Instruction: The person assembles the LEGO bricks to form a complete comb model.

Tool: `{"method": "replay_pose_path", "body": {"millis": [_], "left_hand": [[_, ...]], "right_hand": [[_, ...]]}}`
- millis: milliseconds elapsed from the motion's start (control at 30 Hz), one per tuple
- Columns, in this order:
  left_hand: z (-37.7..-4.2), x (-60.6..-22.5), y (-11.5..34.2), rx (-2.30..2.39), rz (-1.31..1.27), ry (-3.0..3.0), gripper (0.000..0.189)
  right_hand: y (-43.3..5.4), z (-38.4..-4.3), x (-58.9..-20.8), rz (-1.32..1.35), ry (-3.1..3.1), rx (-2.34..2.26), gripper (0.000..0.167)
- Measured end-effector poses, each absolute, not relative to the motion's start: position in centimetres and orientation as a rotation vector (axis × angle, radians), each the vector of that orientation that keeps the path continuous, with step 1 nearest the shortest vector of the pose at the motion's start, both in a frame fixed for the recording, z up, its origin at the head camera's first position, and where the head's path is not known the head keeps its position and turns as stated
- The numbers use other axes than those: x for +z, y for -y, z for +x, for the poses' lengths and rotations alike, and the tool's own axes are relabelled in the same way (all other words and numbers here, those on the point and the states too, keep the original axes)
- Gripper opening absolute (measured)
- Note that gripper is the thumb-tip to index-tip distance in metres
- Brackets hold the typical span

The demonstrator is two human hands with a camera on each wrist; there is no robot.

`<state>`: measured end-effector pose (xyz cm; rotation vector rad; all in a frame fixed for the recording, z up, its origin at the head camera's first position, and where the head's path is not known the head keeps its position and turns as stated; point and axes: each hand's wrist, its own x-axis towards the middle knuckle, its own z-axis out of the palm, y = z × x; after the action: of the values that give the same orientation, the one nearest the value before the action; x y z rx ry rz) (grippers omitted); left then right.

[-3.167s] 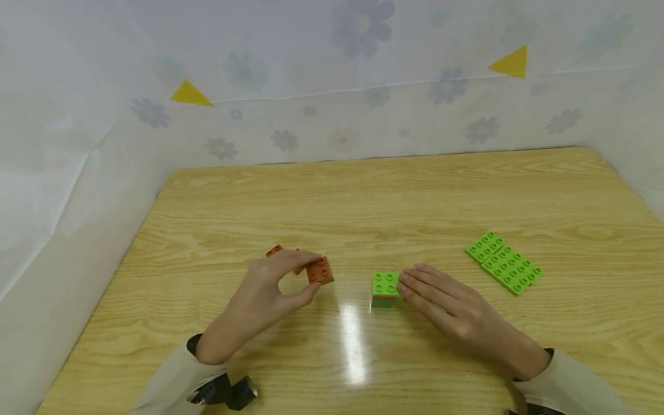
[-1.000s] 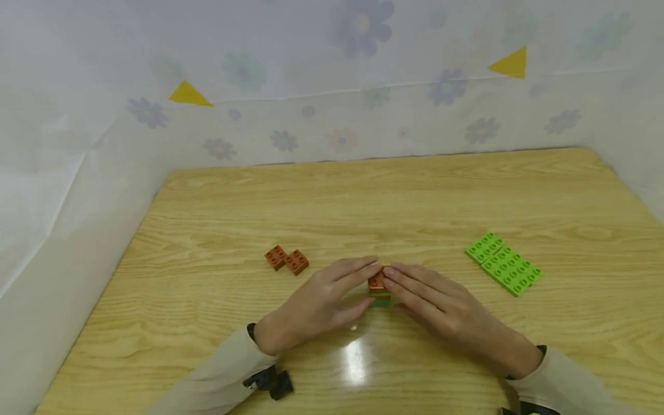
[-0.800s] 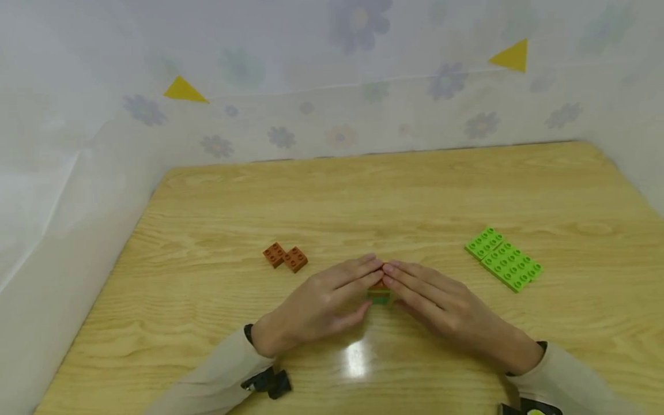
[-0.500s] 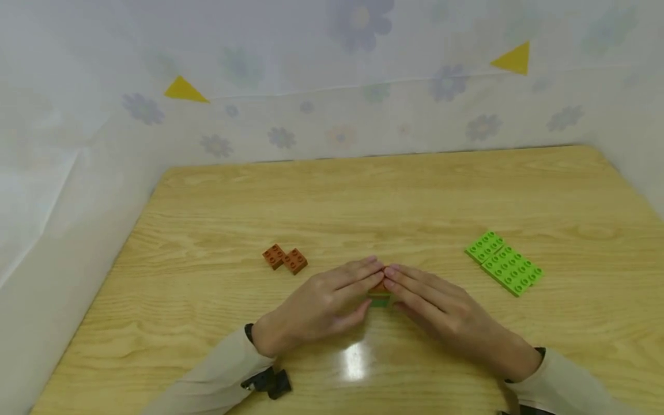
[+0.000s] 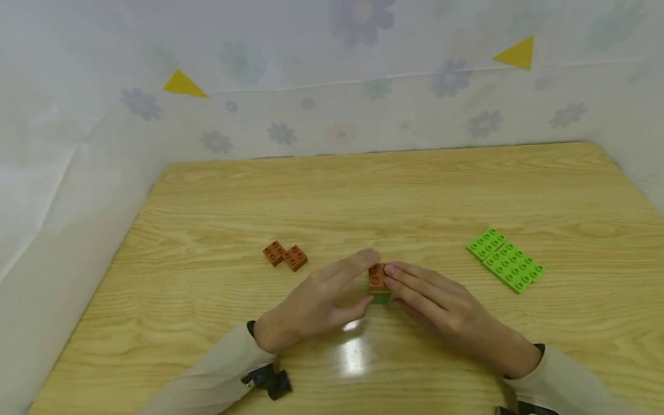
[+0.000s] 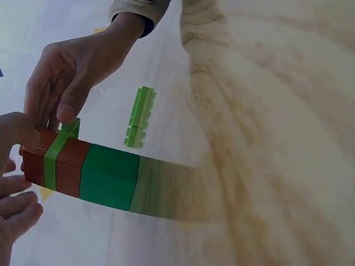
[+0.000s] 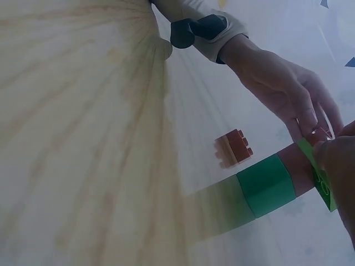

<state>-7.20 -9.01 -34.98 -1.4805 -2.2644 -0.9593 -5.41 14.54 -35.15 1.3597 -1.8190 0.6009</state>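
A stack of toy building bricks stands upright between the hands. In the left wrist view it has a dark green block (image 6: 111,176) lowest, then a red-brown brick (image 6: 71,168), a thin light green plate (image 6: 51,166) that juts toward the right hand, and a red-brown brick (image 6: 34,166) on top. My right hand (image 5: 448,305) holds the stack's right side, fingertips on the top brick, thumb by the light green plate. My left hand (image 5: 316,300) lies at the stack's left, its thumb and fingers spread at the near and far corners; firm contact is not visible.
Two red-brown bricks (image 5: 295,258) lie corner to corner on the wooden table (image 5: 332,202), left of the stack. Light green studded plates (image 5: 513,267) lie side by side to the right. A white flowered sheet (image 5: 311,75) rises behind the table.
My left hand brought a red-brown brick from the left onto the stack and pressed it with the right. Since half a second ago its fingers have lifted and spread, baring the brick's top.
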Motion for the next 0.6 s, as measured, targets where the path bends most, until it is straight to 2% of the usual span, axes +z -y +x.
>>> {"method": "replay_pose_path", "body": {"millis": [133, 233, 600], "left_hand": [[-7.1, -35.1, 8.8, -1.016, -1.321, 2.568, 0.083], [-7.3, -35.2, 8.5, -1.043, -1.256, 2.761, 0.088], [-7.9, -35.9, 8.2, -1.291, -1.282, 2.714, 0.071]], "right_hand": [[-14.7, -5.4, -35.3, 1.378, 1.825, 0.583, 0.029], [-14.8, -5.5, -35.5, 1.399, 1.837, 0.558, 0.03], [-15.7, -5.3, -35.4, 1.348, 1.871, 0.547, 0.034]]}}
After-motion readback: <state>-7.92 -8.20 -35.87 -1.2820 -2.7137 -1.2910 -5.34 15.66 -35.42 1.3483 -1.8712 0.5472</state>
